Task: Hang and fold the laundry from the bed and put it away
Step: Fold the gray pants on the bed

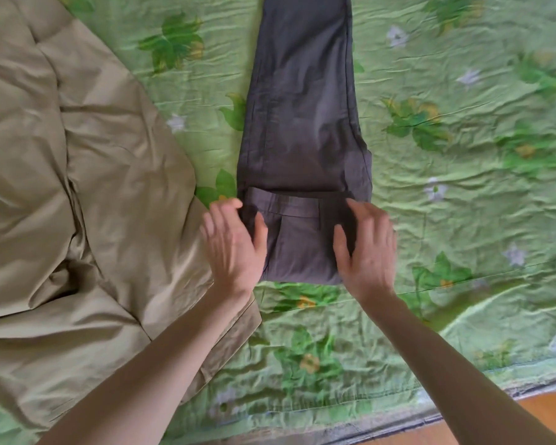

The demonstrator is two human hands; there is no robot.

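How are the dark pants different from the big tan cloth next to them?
The grey trousers are dark; the tan cloth is pale. The trousers lie straight and narrow, near end folded over, while the tan cloth spreads wide and rumpled. The left hand and right hand touch the trousers, not the tan cloth. Both lie on the green flowered bedspread.

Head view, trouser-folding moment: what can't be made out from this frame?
- Dark trousers: the leg ends are cut off by the top edge.
- Left hand and right hand: motion blur hides whether the fingers grip or only press the folded waistband end.
- Beige garment: crumpled and cut off by the left edge, so its type is unclear.
- Green floral bedspread: the bed's extent runs beyond the frame.
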